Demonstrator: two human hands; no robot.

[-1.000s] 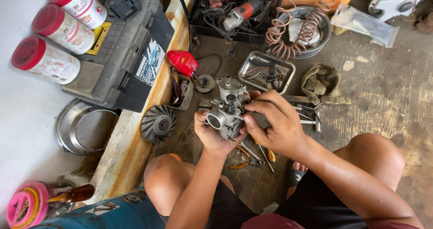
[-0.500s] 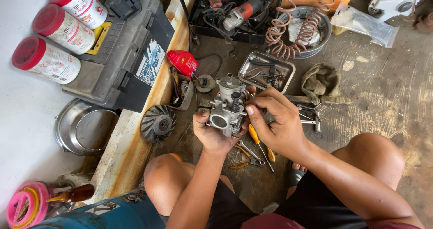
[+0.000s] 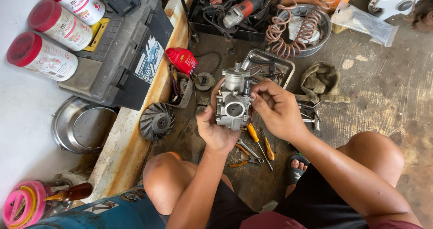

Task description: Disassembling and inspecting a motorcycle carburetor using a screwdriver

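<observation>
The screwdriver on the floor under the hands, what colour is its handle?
Orange. The screwdriver lies below the carburetor, seen in the head view.

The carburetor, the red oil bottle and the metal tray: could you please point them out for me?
carburetor [image 3: 232,103], head view, on its round front bore.
red oil bottle [image 3: 181,60], head view, on its side.
metal tray [image 3: 285,68], head view, on its right rim.

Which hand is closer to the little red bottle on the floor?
The left. The left hand cups the metal carburetor just below and to the right of the red bottle. The right hand grips the carburetor's far side, farther from the bottle.
</observation>
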